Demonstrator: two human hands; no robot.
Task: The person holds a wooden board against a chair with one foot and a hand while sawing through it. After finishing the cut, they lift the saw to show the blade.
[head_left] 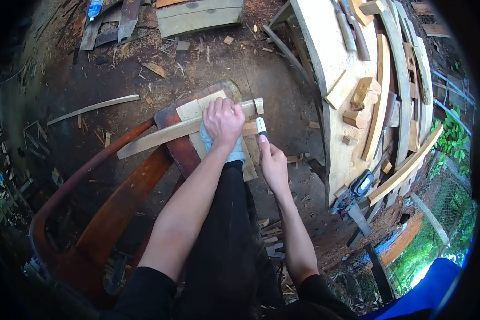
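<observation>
My left hand [222,124] is closed over a long, slightly curved wooden strip [165,133], pressing it down across a dark red wooden chair [182,154]. Beneath that hand, a foot in a light blue covering [237,151] rests on the same support, at the end of a black trouser leg. My right hand [273,165] grips the white-ended handle of a handsaw [261,127], thumb laid along it. Its thin blade crosses the strip near the right end and runs on past the far edge. Flat pale boards [198,108] lie under the strip.
On the right stands a workbench [317,64] bearing wood blocks [365,93], long tools [352,32] and a dark power tool [360,184]. A curved strip [93,108] lies on the littered floor at left. A plank [200,18] and a water bottle [94,9] are farther back.
</observation>
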